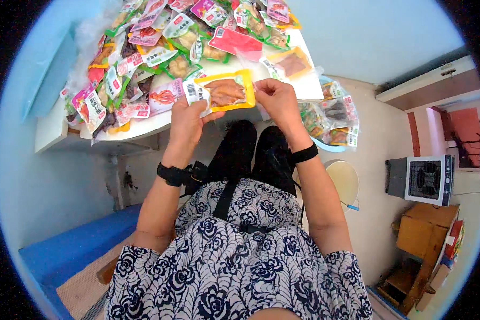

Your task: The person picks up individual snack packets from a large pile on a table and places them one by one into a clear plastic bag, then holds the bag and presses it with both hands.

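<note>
Yellow-edged, one food packet (230, 95) sits at twelve o'clock by the worktop (310, 93)'s near edge. My left fingers (198, 107) grip its left end; my right fingers (268, 86) pinch its right edge. Piled packets (185, 40) lie toward eleven, a blue basin (329, 147) at two.

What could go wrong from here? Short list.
1. The yellow-edged pack might slip from the left hand and fall past the white table.
2. A bump could slide packets off the loose pile.
3. Packets heaped above the light-blue basin rim might spill.
</note>
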{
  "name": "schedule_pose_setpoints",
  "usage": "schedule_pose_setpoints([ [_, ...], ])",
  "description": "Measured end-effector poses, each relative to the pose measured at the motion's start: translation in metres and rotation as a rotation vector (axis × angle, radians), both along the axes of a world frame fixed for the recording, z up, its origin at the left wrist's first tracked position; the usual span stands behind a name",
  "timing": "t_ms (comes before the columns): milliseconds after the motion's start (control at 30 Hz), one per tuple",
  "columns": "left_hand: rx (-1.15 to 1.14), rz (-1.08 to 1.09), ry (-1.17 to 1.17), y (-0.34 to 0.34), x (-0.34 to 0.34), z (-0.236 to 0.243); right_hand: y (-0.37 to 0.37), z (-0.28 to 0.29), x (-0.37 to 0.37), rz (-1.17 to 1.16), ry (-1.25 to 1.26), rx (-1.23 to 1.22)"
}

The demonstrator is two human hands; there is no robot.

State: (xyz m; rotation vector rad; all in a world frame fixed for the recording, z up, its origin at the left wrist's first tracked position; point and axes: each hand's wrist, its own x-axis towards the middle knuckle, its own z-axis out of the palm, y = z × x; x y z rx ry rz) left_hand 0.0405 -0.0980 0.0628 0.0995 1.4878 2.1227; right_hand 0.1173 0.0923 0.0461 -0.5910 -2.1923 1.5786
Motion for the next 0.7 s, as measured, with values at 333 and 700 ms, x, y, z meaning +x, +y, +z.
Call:
schedule_pose_setpoints([
  [333,0.031,0.092,0.021,-0.011,-0.001,-0.003,0.011,-0.007,-0.006,-0.004,-0.015,0.036],
  [700,0.197,-0.004,-0.056,0.006,0.001,0.006,0.012,-0.008,-0.01,0.086,-0.127,-0.047],
])
